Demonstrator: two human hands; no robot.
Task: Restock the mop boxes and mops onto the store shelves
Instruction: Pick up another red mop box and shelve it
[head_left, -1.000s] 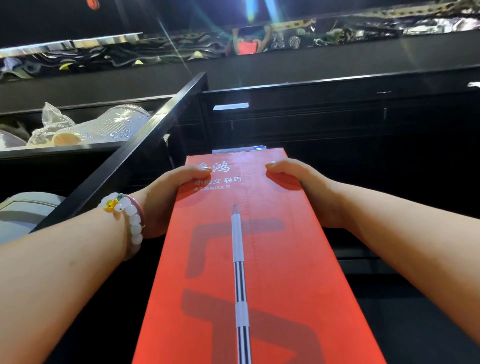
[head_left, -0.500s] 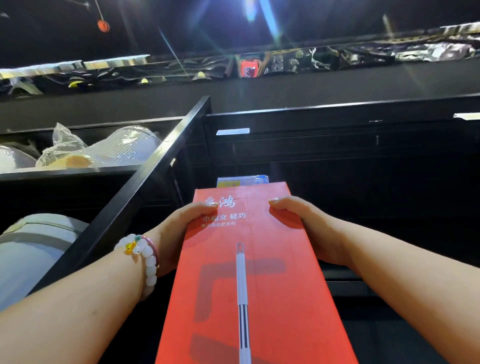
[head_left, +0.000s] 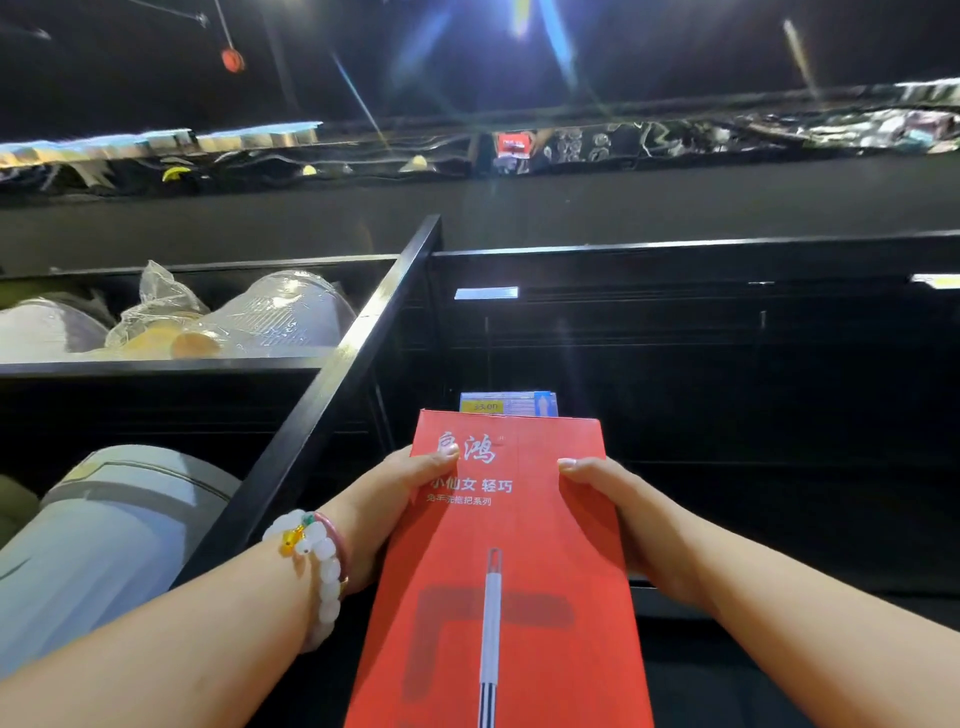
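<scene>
Holding one red mop box (head_left: 511, 571) lengthwise in front of you, near end out of view at the bottom edge, far end pointing at the dark shelving (head_left: 701, 364).

- Left hand (head_left: 387, 506): grips the box's left long edge near its far end, thumb laid across the printed top face beside the white lettering, other fingers hidden under the box. A bracelet of white beads (head_left: 324, 566) with a yellow charm sits on that wrist.
- Right hand (head_left: 618, 512): grips the right long edge opposite, thumb on the top face, other fingers out of sight below.
- Box face: white Chinese characters at the far end; a picture of a silver mop handle runs down the middle.
- Price label (head_left: 508, 404), blue and yellow: just beyond the box's far end, on a shelf edge.
- Black divider bar (head_left: 332, 395): runs diagonally from near left to far centre, left of your left hand.
- Left of the bar, upper shelf: clear plastic-wrapped goods (head_left: 244, 317). Lower shelf: a pale grey rounded container (head_left: 104, 530).
- Far top shelf: a dim row of packaged items, too dark to identify.
</scene>
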